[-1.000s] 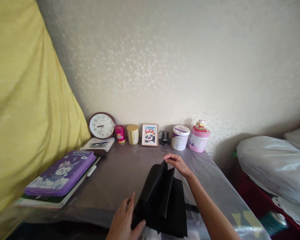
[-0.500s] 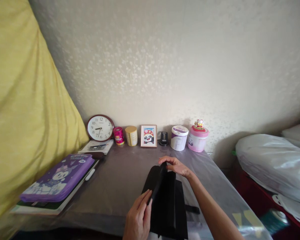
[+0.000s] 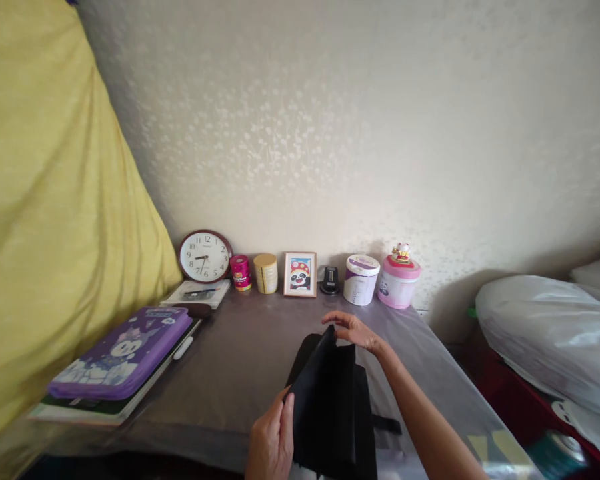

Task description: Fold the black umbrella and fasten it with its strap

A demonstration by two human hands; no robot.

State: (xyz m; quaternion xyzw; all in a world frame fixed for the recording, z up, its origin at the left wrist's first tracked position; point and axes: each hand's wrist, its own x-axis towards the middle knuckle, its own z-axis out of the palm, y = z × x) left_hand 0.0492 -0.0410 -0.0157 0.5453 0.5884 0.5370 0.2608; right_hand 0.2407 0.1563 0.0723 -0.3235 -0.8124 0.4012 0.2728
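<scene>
A black bag-like item (image 3: 325, 407) with stiff panels lies on the table before me, its upper flap raised so that a dark opening shows. What kind of item it is I cannot tell for sure. On the near left side, my left hand (image 3: 273, 433) pinches the flap's edge between thumb and fingers. My right hand (image 3: 353, 331) reaches over the far end, where thumb and fingers close on the flap's far corner. A short black strap (image 3: 387, 424) sticks out to the right, under my right forearm.
On the left, a purple pencil case (image 3: 125, 353) rests on books beside a white marker (image 3: 183, 348). Along the wall stand a clock (image 3: 205, 257), tins, a framed panda picture (image 3: 300, 275) and tubs. A white plastic bag (image 3: 545, 333) bulges right of the table.
The flap has been pulled further open to the left, and more of the black inside shows. My left hand has shifted slightly left. The camera view has shifted a little.
</scene>
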